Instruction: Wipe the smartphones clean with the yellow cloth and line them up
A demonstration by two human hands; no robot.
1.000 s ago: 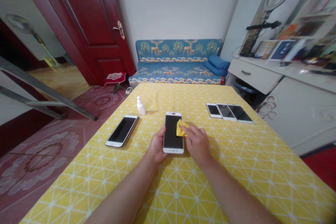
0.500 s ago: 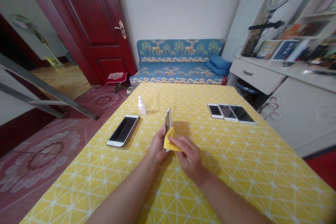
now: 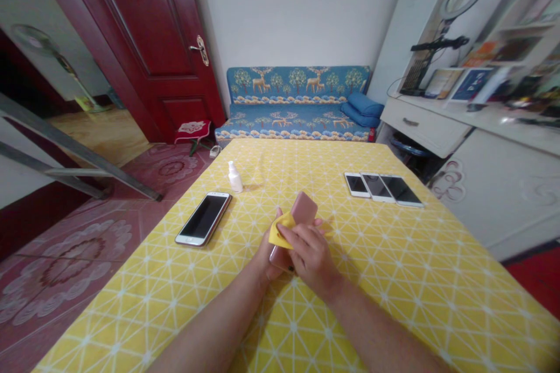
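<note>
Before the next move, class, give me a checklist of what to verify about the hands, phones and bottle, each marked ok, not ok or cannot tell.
1. Left hand supports the pink-backed phone: ok.
2. Right hand has the yellow cloth against its back: ok.
3. Its screen is clean: cannot tell, hidden.
4. White bottle stands upright: ok.
5. Three phones at right lie screen up: ok.

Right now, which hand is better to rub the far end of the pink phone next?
Probably the right hand: it holds the yellow cloth against the back of the pink phone, close to that end. The left hand is busy holding the phone.
</note>
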